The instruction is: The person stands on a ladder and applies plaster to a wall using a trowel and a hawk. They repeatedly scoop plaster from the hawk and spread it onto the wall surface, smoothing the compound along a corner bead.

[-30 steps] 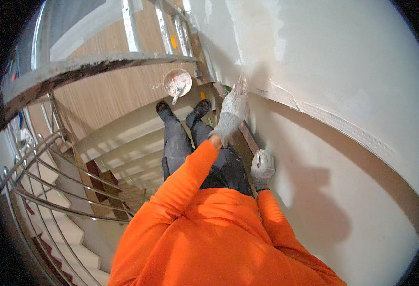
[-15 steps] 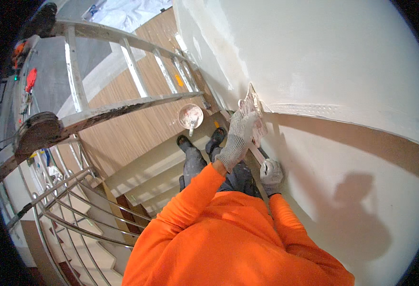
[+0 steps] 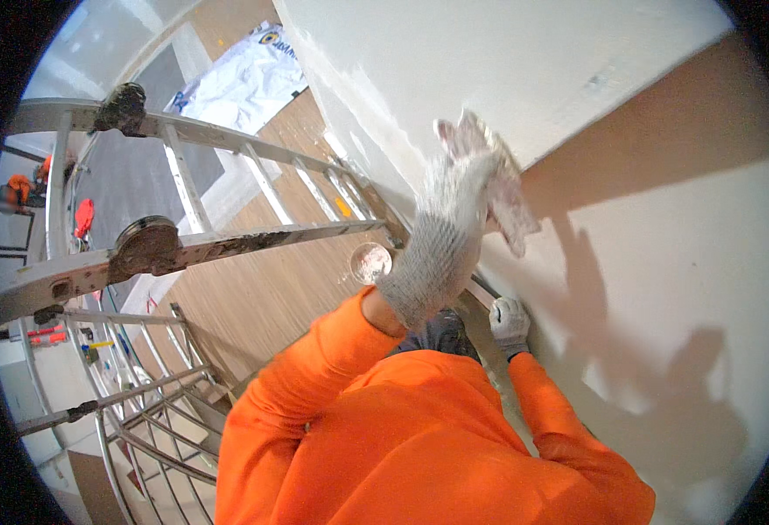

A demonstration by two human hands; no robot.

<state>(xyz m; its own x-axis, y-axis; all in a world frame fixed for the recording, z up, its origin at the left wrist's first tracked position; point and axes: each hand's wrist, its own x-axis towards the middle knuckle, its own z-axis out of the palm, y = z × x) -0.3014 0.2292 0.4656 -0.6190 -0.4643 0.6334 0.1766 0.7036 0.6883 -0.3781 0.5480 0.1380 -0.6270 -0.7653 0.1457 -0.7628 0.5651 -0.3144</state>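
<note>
The grey-white knit-gloved left hand [image 3: 459, 197] has its grip around a flat, putty-smeared, pinkish-white tool [image 3: 511, 210] at its 3 o'clock, long axis 11-to-5; the gloved right hand [image 3: 509, 322], farther off towards 5 o'clock, is curled, contents unclear.

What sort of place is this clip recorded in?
Probably an indoor building site or renovation, perhaps beside a stairwell: a metal ladder stands next to a tubular metal railing, the wall has uneven white patches, and a bowl of pale paste sits on the wood-look floor.
</note>
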